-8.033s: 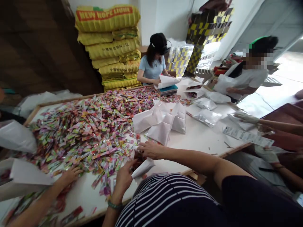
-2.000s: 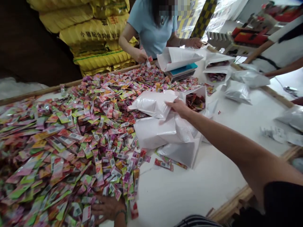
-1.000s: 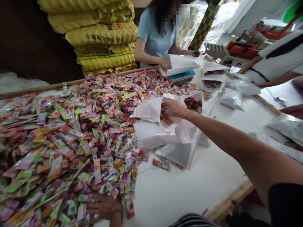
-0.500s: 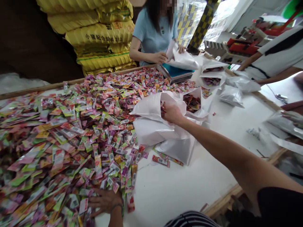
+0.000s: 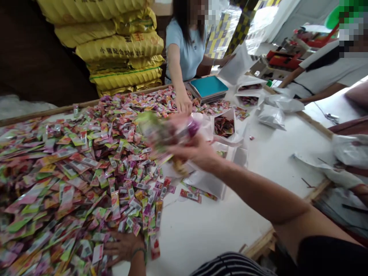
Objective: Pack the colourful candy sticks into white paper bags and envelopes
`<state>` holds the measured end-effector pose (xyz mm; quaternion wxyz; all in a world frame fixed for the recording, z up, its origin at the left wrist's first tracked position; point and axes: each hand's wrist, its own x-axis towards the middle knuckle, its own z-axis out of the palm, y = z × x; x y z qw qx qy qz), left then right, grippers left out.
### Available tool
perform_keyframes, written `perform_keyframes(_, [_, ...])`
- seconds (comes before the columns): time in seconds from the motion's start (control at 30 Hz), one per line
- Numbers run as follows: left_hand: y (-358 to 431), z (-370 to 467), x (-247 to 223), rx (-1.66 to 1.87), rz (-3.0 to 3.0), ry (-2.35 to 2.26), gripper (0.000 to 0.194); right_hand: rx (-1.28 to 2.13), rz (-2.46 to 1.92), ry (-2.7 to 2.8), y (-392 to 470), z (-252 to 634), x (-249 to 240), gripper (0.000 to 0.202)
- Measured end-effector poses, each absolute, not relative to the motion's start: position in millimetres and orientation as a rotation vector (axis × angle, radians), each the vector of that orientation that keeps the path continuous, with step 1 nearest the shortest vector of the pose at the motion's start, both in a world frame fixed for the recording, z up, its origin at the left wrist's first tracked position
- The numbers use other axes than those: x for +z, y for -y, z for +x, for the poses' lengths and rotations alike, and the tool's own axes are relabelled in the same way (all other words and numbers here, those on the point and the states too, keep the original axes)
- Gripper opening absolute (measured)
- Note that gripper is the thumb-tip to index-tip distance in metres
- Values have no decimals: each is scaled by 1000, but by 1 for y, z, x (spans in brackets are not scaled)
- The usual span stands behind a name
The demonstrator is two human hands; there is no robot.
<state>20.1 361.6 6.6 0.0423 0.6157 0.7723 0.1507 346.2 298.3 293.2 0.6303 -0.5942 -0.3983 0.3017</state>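
Note:
My right hand (image 5: pixel 198 151) is raised above the white bags (image 5: pixel 207 180) and grips a blurred bunch of sachets (image 5: pixel 166 132). My left hand (image 5: pixel 123 247) lies flat on the near edge of the big heap of colourful sachets (image 5: pixel 71 168) that covers the left half of the white table (image 5: pixel 244 214). An open white bag with sachets inside (image 5: pixel 224 124) stands just beyond my right hand.
A person in a light blue top reaches a hand (image 5: pixel 183 103) into the heap's far side, beside a blue-topped scale (image 5: pixel 208 86). Filled white bags (image 5: pixel 270 115) lie at the right. Another person's arm (image 5: pixel 322 96) is at the far right. Yellow sacks (image 5: pixel 120 50) are stacked behind.
My right hand has come out of the white bag with a bunch of sachets and swung left towards the heap. The person opposite lifted the bag off the scale and reached into the heap.

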Motion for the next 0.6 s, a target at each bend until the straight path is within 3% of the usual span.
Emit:
perform_keyframes(0.1, [-363,20,3,508,1902,-2455,86,734,-1518,1345,-311,314,280,77])
perform_keyframes(0.17, [-364,18,0,499,1933,-2456,85,624,-1632,1508,-308,305,261,84])
perform_keyframes(0.33, [-362,13,-4,511,1986,-2460,84,385,-1877,1688,-296,315,215,40])
perform_keyframes(0.6, [-357,11,2,531,1924,-2424,97,227,-2223,1268,-366,407,200,27])
